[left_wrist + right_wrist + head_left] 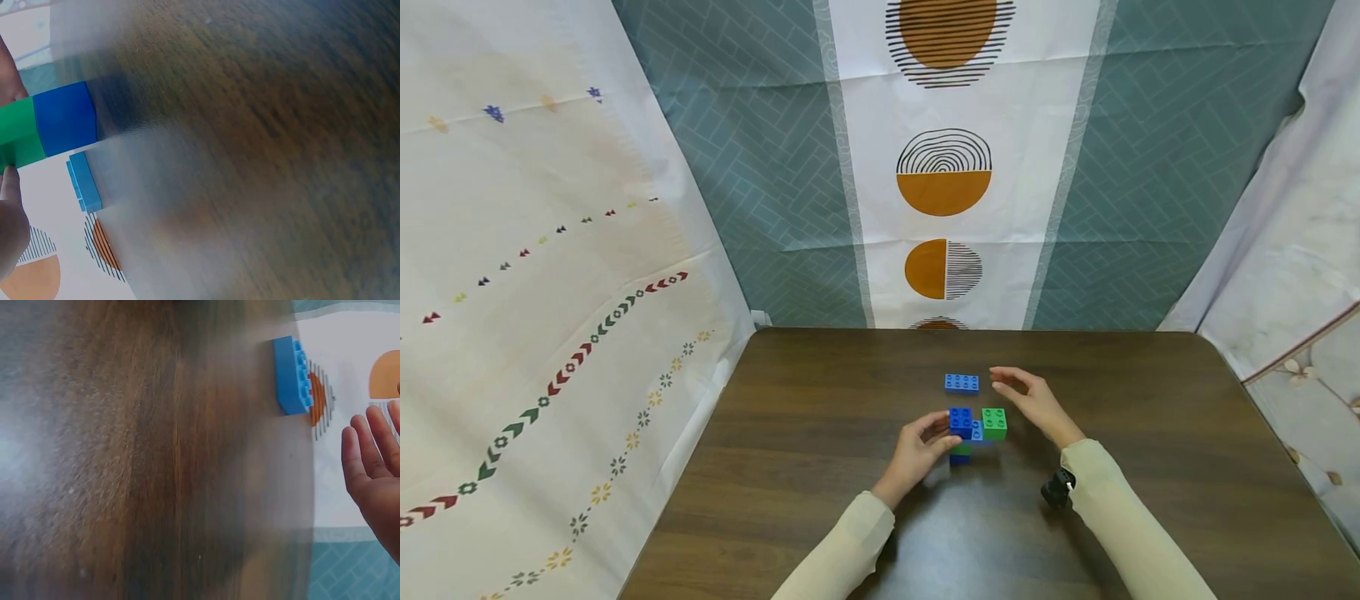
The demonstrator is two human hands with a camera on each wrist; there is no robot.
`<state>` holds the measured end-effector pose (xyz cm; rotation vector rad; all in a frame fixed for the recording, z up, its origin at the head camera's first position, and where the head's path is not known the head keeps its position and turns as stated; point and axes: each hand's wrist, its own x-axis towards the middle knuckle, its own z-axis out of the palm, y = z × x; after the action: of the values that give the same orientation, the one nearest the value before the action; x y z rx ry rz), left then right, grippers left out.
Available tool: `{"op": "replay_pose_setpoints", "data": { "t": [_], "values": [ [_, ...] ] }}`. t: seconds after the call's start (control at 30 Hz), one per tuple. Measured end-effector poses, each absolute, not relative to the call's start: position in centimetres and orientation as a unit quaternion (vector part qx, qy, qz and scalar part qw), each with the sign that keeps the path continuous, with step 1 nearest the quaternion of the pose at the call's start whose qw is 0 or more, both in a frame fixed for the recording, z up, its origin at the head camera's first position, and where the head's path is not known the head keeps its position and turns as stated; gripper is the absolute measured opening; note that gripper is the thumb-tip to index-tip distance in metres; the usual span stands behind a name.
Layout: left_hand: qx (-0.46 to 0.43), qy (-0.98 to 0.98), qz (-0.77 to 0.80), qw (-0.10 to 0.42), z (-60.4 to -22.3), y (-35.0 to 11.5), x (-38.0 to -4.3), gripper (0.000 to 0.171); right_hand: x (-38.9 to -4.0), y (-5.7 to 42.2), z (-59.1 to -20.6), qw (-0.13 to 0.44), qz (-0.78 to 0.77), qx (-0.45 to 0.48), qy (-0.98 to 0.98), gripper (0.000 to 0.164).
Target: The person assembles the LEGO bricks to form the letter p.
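My left hand (916, 454) grips a small structure of toy building bricks from its left side. On top of it are a dark blue brick (960, 422) and, to the right, a bright green brick (995, 422), with a light blue brick (977, 431) joining them underneath. Lower down, another green brick (17, 130) and a dark blue brick (65, 119) show in the left wrist view. My right hand (1033, 406) hovers to the right of the structure, fingers relaxed and holding nothing. A loose light blue brick (962, 383) lies farther back, left of the right fingertips.
Everything is over a dark brown wooden table (760, 467) whose far edge meets a patterned teal and white cloth (752, 208). White printed cloths hang at the left and right. A black device (1057, 487) is worn at the right wrist.
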<state>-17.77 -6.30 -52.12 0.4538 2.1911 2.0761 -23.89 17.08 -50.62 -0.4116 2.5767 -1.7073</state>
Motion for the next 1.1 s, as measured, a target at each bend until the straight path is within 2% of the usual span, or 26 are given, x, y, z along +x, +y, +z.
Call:
{"op": "replay_pose_setpoints", "data": {
  "t": [0.37, 0.53, 0.77, 1.1],
  "values": [
    [0.157, 0.711, 0.684, 0.047, -52.4, -6.4, -17.9, 0.039, -28.3, 16.5, -56.0, 0.038, -0.555, -0.115, 0.823, 0.048],
    [0.153, 0.710, 0.686, 0.048, -52.4, -6.4, -17.9, 0.039, -28.9, 16.0, -56.7, 0.034, -0.552, -0.116, 0.825, 0.048],
    [0.144, 0.715, 0.682, 0.054, -52.2, -6.3, -17.9, 0.038, -29.3, 15.6, -57.1, 0.061, -0.570, -0.099, 0.813, 0.051],
    [0.139, 0.713, 0.685, 0.057, -52.2, -6.4, -17.8, 0.039, -29.4, 15.0, -57.3, 0.065, -0.548, -0.104, 0.827, 0.047]
  ]
}}
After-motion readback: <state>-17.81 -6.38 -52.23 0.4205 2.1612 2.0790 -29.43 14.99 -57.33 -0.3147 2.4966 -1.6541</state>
